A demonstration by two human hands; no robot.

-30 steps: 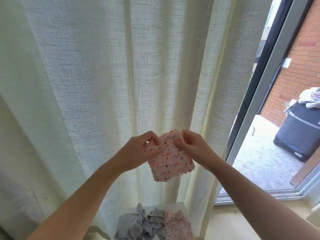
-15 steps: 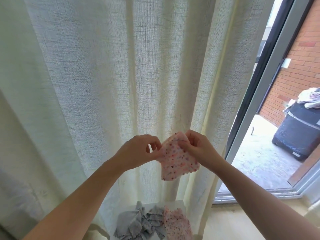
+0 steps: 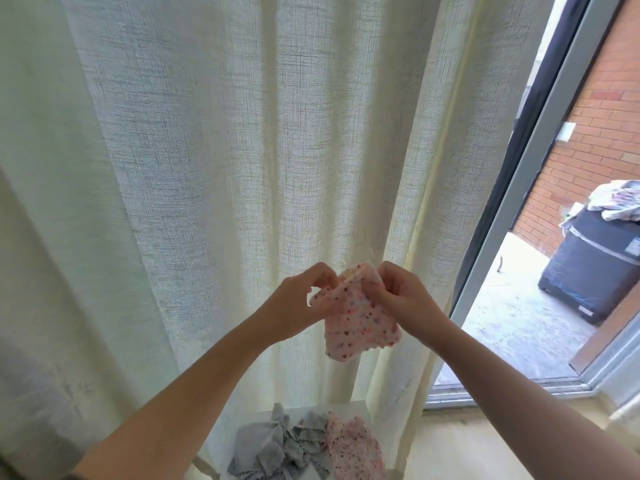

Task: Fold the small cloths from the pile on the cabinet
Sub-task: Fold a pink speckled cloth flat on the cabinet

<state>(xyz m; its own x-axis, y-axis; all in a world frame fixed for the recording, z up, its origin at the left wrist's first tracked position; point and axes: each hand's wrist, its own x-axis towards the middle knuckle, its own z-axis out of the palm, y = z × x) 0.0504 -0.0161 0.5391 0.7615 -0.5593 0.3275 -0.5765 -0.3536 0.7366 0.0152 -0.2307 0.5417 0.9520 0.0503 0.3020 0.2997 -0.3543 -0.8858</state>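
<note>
While the left hand (image 3: 294,303) and right hand (image 3: 403,294) pinch the top edge of the pink cloth (image 3: 360,323) with curled fingers (image 3: 323,277), it hangs free before the curtain (image 3: 242,150), above the pile (image 3: 277,445), narrower than before.

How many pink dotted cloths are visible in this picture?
2. The held cloth is pinched by the left hand and right hand; the other cloth lies on the cabinet, right of the grey cloths. More may hide underneath.

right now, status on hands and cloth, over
Hands: left hand and right hand pinch the pink spotted cloth at its top edge, in the air. The pile sits on the cabinet below. Nothing blocking; curtain behind.
</note>
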